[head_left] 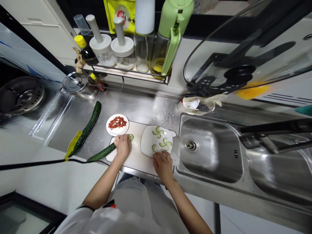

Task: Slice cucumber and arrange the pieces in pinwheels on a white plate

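On the pale cutting board (138, 160) lies a cut cucumber (103, 153), its body reaching off the board to the left. My left hand (122, 146) is curled over its cut end, and a few cucumber slices (131, 137) show just beyond my fingers. A white square plate (145, 139) rests on the board's right part. Slices on it form two pinwheels, one at the back (158, 132) and one at the right (165, 143). At the plate's front edge, my right hand (163, 164) has its fingertips on another slice (154, 148).
A round white dish (109, 130) of small red berries sits behind the board. Left of it lies a whole cucumber (89, 128) with a yellow tag. A steel pot (84, 92) stands at the back left, a sink (212, 156) at the right, and a seasoning rack (129, 72) above.
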{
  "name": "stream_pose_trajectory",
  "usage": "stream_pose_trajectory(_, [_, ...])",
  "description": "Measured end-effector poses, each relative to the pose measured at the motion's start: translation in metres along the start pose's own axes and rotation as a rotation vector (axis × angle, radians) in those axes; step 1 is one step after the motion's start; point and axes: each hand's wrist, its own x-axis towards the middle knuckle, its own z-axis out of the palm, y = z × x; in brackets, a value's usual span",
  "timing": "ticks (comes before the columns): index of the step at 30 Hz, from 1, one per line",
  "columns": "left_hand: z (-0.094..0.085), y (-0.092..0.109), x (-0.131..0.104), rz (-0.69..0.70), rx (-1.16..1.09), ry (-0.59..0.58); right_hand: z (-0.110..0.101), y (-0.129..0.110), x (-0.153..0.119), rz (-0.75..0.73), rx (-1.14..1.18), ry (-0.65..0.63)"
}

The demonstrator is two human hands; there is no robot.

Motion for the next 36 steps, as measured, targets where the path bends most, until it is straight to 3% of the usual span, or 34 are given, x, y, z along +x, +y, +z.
stream_pose_trajectory(8, [-0.013, 0.006, -0.010, 0.261, -0.389, -0.120, 0.004, 0.000, 0.018, -0.026, 0.225, 0.074])
stream_pose_trajectory(11, [-0.021, 0.017, -0.015, 0.330, -0.571, -0.246, 0.003, 0.000, 0.029, 0.004, 0.351, 0.060])
stream_pose_trajectory(14, [-0.026, 0.029, -0.019, 0.355, -0.693, -0.396, -0.001, -0.001, 0.039, 0.098, 0.516, -0.034])
stream_pose_trajectory(18, [-0.024, 0.037, -0.022, 0.336, -0.786, -0.499, -0.007, -0.002, 0.046, 0.271, 0.803, -0.255])
stream_pose_trajectory(23, [-0.013, 0.042, -0.024, 0.119, -1.004, -0.665, -0.016, -0.002, 0.043, 0.368, 0.893, -0.307])
stream_pose_trajectory(27, [-0.006, 0.048, -0.028, -0.259, -1.242, -0.900, -0.026, -0.001, 0.040, 0.347, 0.855, -0.295])
stream_pose_trajectory(30, [-0.003, 0.052, -0.031, -0.512, -1.288, -1.107, -0.034, -0.001, 0.039, 0.315, 0.802, -0.273])
stream_pose_trajectory(33, [0.000, 0.054, -0.032, -0.610, -1.341, -1.245, -0.041, 0.000, 0.039, 0.253, 0.745, -0.265])
stream_pose_trajectory(36, [0.005, 0.056, -0.033, -0.623, -1.444, -1.260, -0.047, 0.001, 0.039, 0.204, 0.719, -0.281])
